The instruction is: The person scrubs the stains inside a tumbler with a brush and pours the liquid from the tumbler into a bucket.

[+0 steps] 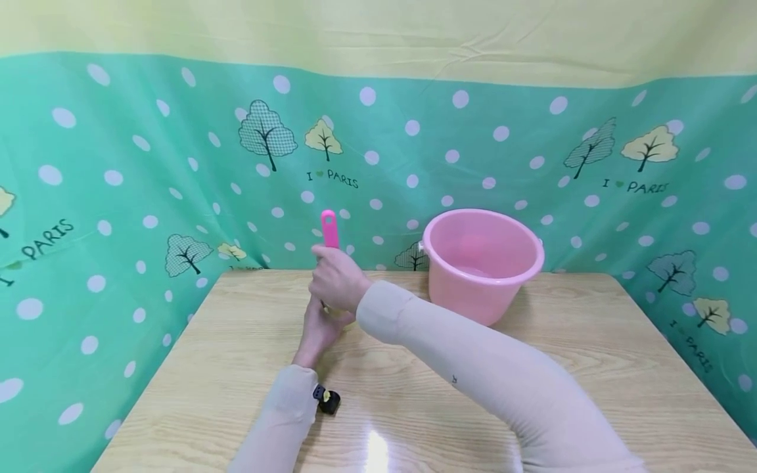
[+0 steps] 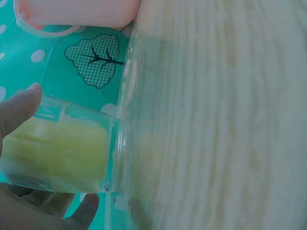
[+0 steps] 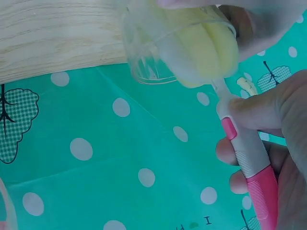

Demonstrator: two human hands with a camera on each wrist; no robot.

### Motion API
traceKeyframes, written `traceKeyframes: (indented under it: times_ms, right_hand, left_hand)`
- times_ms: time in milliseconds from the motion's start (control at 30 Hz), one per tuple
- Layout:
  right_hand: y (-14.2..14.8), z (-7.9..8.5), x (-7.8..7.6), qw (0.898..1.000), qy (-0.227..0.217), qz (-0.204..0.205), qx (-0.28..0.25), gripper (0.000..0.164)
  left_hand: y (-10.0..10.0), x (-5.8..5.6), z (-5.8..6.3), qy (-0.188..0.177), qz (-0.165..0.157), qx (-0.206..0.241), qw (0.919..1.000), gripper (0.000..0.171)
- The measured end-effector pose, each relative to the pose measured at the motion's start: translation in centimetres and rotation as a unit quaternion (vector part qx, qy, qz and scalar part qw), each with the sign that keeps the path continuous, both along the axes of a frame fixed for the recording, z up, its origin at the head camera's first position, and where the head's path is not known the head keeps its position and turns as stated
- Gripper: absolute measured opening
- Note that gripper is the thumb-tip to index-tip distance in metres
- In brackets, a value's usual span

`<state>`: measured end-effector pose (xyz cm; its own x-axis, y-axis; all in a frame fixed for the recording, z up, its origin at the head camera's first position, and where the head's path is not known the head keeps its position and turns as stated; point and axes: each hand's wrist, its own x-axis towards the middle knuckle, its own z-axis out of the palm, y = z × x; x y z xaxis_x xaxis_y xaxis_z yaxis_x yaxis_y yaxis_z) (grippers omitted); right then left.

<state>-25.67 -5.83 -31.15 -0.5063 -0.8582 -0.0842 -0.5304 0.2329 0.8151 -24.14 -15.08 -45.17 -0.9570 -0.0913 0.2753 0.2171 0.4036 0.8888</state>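
Pink-and-white brush (image 3: 252, 165) is in the right hand (image 1: 338, 279), thumb and fingers round the handle. I see its yellow sponge (image 3: 201, 50) pushed into a clear cup (image 3: 146, 62), part showing at the mouth. Left hand (image 1: 321, 328) holds the cup, thumb on one side, fingers on the other. Both are at the back of the wooden surface (image 1: 236, 355), left of centre (can't tell from my feeds if the cup touches it). Pink bucket (image 1: 464, 299) stands to their right, near the dotted green cloth (image 1: 390, 164).
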Motion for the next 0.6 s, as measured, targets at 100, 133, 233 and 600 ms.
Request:
traceKeyframes:
  times_ms: [100, 133, 233, 600]
  right_hand:
    - [-0.4, 0.0, -0.3, 1.000, 0.002, -0.011, -0.004, 0.006]
    - [-0.5, 0.1, -0.4, 1.000, 0.001, -0.014, -0.007, 0.006]
    - [-0.7, 0.2, -0.8, 1.000, -0.007, -0.027, -0.009, 0.008]
    - [0.1, 0.4, -2.1, 0.995, -0.052, -0.077, -0.037, 0.010]
  left_hand:
    - [0.0, 0.1, -0.1, 0.002, 0.009, -0.004, 1.0000, 0.069]
    - [0.0, 0.0, -0.1, 0.003, 0.012, -0.005, 0.9999, 0.068]
    - [0.0, 0.0, 0.0, -0.004, 0.020, -0.008, 0.9998, 0.068]
    - [0.1, 0.1, 0.3, -0.080, 0.024, 0.023, 0.9963, 0.087]
